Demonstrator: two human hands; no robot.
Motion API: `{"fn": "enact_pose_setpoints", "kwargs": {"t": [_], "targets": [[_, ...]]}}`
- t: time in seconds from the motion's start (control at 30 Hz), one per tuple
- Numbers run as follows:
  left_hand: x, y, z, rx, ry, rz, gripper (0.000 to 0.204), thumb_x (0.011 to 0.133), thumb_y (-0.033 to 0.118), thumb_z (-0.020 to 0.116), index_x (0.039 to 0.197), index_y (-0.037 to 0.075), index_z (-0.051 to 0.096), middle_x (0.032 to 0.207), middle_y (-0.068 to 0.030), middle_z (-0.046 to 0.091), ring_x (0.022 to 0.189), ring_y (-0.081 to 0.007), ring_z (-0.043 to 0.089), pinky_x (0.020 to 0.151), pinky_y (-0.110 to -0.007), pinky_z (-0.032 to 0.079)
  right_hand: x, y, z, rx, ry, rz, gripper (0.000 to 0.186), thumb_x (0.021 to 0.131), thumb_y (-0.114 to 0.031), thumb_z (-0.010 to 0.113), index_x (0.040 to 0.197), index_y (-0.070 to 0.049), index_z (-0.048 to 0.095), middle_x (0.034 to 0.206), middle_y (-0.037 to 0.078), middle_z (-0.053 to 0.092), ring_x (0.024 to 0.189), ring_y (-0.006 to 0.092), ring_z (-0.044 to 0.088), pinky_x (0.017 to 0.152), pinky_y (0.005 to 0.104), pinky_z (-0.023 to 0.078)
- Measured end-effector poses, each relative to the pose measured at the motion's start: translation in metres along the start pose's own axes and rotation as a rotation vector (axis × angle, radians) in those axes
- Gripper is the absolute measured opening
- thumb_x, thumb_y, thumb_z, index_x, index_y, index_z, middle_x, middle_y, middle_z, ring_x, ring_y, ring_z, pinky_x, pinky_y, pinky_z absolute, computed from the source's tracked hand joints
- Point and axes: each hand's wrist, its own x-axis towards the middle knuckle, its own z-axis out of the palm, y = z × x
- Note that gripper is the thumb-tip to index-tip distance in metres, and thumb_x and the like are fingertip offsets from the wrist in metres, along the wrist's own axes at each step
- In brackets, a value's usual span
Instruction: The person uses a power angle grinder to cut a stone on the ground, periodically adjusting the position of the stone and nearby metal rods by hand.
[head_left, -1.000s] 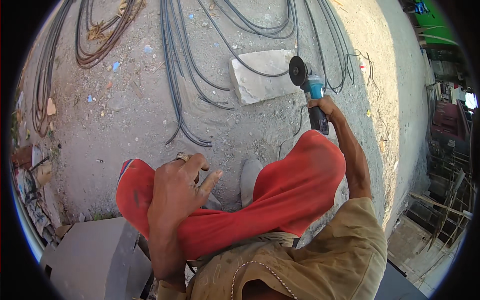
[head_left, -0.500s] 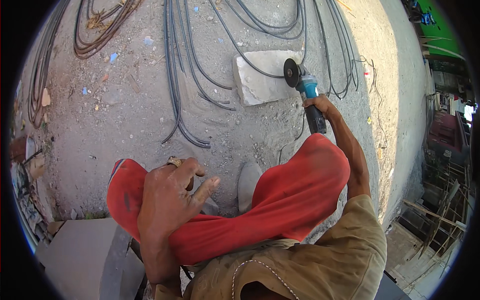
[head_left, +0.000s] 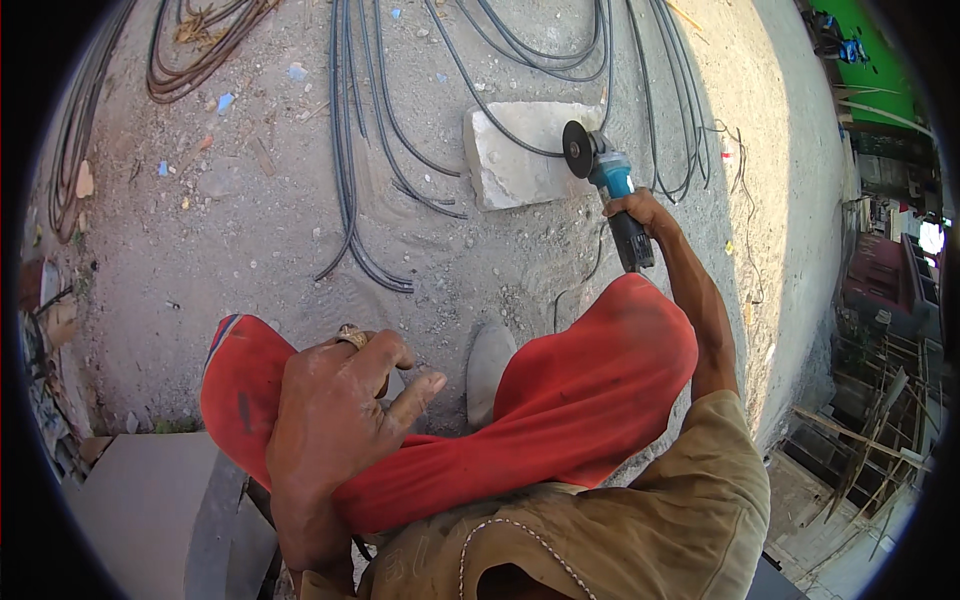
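My right hand is closed around the black grip of a teal and black angle grinder, out in front of my right knee. The grinder's dark cutting disc stands on edge beside the end of a ribbed steel bar. That bar lies across a pale concrete block. From this angle I cannot tell whether disc and bar touch. Over my left knee rests my left hand, a ring on one finger. Its fingers curl loosely, the thumb stands apart, and nothing shows in it.
Bent steel bars lie in bundles on the dusty ground ahead, with rustier ones at far left. A cord runs from near the grinder's rear. Grey slabs stand at lower left, and a wooden frame at far right.
The view has shifted slightly. The grinder stays by the bar's end in my right hand, and my left hand keeps its place over the knee.
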Motion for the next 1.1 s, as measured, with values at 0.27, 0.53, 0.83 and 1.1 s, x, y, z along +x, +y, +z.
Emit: {"fn": "enact_pose_setpoints", "kwargs": {"t": [0.27,0.53,0.83,1.1], "targets": [[-0.008,-0.007,-0.005,-0.018,0.005,-0.027,0.028,0.072,0.023,0.077,0.075,0.005,0.056,0.06,-0.0118,0.056,0.054,-0.0303,0.058,0.048,-0.04,0.043,-0.002,-0.007,-0.003,-0.004,0.023,0.079,0.026,0.061,-0.017,0.075,0.077,0.001,0.065,0.069,0.008,0.062,0.054,0.0163,0.056,0.049,0.0309,0.045],[-0.013,-0.009,-0.007,-0.059,0.029,-0.018,0.029,0.071,0.022,0.078,0.074,0.004,0.056,0.059,-0.012,0.055,0.052,-0.0291,0.057,0.047,-0.039,0.042,-0.016,-0.017,0.006,-0.034,0.027,0.073,0.028,0.06,-0.017,0.075,0.077,0.002,0.065,0.069,0.008,0.061,0.054,0.0169,0.057,0.05,0.0312,0.045],[-0.013,-0.013,-0.004,-0.071,0.031,0.014,0.026,0.069,0.018,0.079,0.075,0.005,0.057,0.051,-0.0078,0.049,0.044,-0.0212,0.049,0.044,-0.033,0.037,-0.017,-0.02,0.007,-0.034,0.034,0.095,0.029,0.06,-0.017,0.075,0.079,0.003,0.064,0.07,0.009,0.061,0.054,0.018,0.057,0.051,0.0317,0.046],[-0.014,-0.012,-0.003,-0.086,0.034,0.015,0.026,0.068,0.017,0.079,0.074,0.006,0.057,0.05,-0.0071,0.048,0.042,-0.0215,0.048,0.043,-0.034,0.036,0.0,-0.016,-0.001,-0.06,0.025,0.115,0.03,0.06,-0.017,0.075,0.079,0.004,0.064,0.07,0.01,0.062,0.056,0.0182,0.058,0.051,0.0327,0.047]]}}
